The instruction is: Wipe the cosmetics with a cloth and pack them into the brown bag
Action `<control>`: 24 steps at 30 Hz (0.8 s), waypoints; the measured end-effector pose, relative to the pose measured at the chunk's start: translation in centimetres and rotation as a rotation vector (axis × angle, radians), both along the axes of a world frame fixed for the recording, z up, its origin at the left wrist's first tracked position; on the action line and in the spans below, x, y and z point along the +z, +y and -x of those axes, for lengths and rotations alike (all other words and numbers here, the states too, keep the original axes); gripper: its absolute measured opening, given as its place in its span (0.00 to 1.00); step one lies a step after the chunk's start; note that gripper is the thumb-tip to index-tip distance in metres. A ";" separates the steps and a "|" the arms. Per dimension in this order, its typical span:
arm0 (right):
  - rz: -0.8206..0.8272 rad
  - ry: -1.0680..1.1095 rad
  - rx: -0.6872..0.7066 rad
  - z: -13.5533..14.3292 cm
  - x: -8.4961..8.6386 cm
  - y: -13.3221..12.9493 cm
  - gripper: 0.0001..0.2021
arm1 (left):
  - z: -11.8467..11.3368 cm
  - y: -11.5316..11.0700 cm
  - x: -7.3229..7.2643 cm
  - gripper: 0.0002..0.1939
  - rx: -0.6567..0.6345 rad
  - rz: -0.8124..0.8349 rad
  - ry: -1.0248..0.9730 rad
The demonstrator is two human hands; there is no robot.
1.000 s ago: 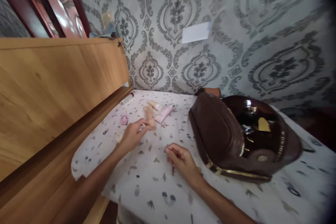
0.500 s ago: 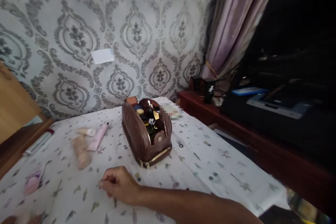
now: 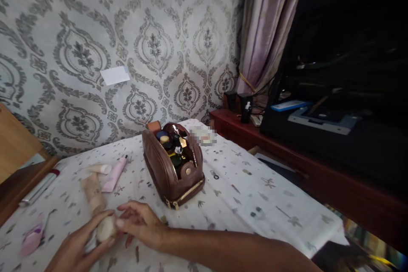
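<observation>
My left hand point(image 3: 76, 242), at the bottom left, is closed around a small container with a round cream-coloured lid point(image 3: 106, 228). The lid faces up between thumb and fingers; most of the body is hidden by the hand. My right hand point(image 3: 142, 223) reaches in from the right, its fingers apart and bent, the tips at the lid's edge; whether they press on it I cannot tell. Beyond both hands stands an unzipped brown cosmetic bag point(image 3: 174, 170) full of jars and bottles. A beige tube point(image 3: 93, 193) lies just past my left hand.
A pink tube point(image 3: 115, 174) and a cream tube with white cap point(image 3: 100, 168) lie left of the bag. A pink-purple item point(image 3: 32, 238) is at lower left. The patterned white cloth point(image 3: 236, 216) covers the surface. A dark red desk point(image 3: 287, 157) with a black screen borders the right.
My left hand has risen from the lower left corner into view with the cream-lidded container. My right hand's fingers have opened out beside it. The view has shifted slightly.
</observation>
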State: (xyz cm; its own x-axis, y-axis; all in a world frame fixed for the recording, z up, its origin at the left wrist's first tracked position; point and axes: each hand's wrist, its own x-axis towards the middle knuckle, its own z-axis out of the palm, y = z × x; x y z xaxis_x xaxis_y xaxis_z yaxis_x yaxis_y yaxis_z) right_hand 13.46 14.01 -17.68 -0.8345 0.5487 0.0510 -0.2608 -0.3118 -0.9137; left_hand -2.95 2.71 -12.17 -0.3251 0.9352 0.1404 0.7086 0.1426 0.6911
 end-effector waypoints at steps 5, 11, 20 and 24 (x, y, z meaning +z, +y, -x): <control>0.115 0.041 -0.038 0.5 -0.6 0.4 0.39 | -1.5 3.0 0.5 0.24 -0.118 0.052 -0.040; 0.309 0.137 -0.035 0.3 0.6 1.2 0.34 | 0.7 2.7 -0.4 0.29 -0.087 0.015 -0.248; 0.450 0.146 -0.042 -0.3 1.2 2.0 0.28 | -1.3 2.3 -0.1 0.19 0.148 -0.108 -0.870; 0.441 0.087 -0.047 -0.3 1.4 2.1 0.26 | -1.1 2.6 -1.3 0.17 0.181 -0.226 -0.813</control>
State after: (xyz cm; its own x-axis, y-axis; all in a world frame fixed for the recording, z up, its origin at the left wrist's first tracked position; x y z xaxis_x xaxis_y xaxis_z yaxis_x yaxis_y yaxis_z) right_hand 13.79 16.06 -16.26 -0.8109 0.5712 -0.1272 -0.3545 -0.6525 -0.6698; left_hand -1.84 5.32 -13.49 -0.5471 0.8367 -0.0242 -0.0390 0.0033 0.9992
